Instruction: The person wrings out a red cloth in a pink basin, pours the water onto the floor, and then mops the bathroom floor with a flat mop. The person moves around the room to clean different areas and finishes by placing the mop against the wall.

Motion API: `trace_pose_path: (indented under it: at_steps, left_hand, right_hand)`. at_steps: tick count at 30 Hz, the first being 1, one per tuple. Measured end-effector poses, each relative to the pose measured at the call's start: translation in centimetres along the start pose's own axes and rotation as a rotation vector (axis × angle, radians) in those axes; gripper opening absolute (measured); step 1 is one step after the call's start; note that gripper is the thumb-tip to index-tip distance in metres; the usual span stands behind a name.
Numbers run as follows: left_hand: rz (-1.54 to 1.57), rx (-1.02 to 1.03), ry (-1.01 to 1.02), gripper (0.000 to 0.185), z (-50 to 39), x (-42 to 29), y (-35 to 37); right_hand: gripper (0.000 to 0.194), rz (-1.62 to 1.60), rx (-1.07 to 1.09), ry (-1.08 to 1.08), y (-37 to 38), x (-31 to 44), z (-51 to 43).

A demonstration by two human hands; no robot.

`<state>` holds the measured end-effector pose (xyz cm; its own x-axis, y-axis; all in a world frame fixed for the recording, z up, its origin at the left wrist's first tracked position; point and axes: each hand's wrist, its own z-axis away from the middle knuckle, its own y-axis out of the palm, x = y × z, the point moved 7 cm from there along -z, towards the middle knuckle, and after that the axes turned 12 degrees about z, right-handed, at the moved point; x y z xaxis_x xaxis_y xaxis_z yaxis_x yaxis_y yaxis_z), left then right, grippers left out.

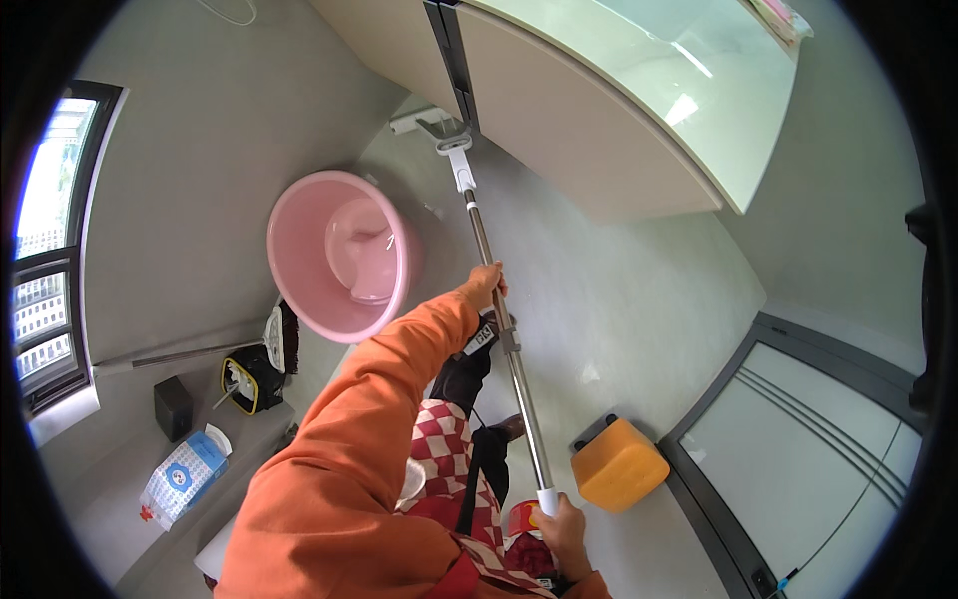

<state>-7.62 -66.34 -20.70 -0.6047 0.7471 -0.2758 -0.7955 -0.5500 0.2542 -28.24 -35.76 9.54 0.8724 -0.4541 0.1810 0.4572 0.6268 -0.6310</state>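
Observation:
My left hand (488, 284) is closed around the middle of the metal pole of a sponge mop (483, 232). Lower down, my right hand (560, 524) grips the pole near its white end. The mop's head, with a white roller-like pad (415, 121), lies on the floor at the foot of the cabinet, near the wall corner. To the left of the pole stands a large pink plastic tub (337, 254), with a glossy patch at its bottom. My sleeves are orange, and I have a red-and-white checked apron (441, 434) on.
A pale cabinet (584, 135) stands at the top. At the left are a broom (278, 337), a black bag with yellow trim (247, 378), a black box (173, 408) and a blue-and-white pack (183, 479) on a ledge. An orange container (621, 464) stands near the grey-framed door (673, 472).

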Motion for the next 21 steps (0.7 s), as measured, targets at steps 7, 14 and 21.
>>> trace_pose_path:
  at_steps: [7, 14, 21]
  left_hand:
    - [-0.158, -0.031, 0.032, 0.034, -4.3, -5.1, 0.1]
    - [-0.358, -0.200, 0.124, 0.036, -8.8, -9.1, -0.3]
    - [-0.562, -0.241, 0.267, 0.023, -8.4, -9.1, -3.9]
  right_hand:
    - [0.032, 0.084, -0.062, 0.102, 3.1, 4.2, -5.2]
    - [0.032, 0.030, -0.075, 0.070, 5.9, 9.3, -9.3]
    - [0.032, -0.003, 0.074, 0.044, 8.9, 11.0, -7.5]
